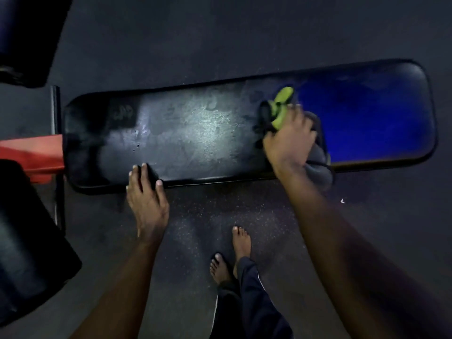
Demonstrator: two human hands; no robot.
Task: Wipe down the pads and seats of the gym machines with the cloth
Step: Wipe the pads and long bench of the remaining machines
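Bench pad (195,133) x1: 1 cloth (279,113) in R hand (289,140), L hand (146,199) on edge.

The bench (195,133) has a smooth, glossy black padded cover with dull smears. The cloth (318,167) is soft grey and green fabric. The floor (220,45) is matt, speckled rubber.

3 pads (22,37) (1 long bench (195,133)) — 1 cloth (318,167), 2 hands (146,204), 2 feet (241,243).

Dark speckled floor (220,40), dim light
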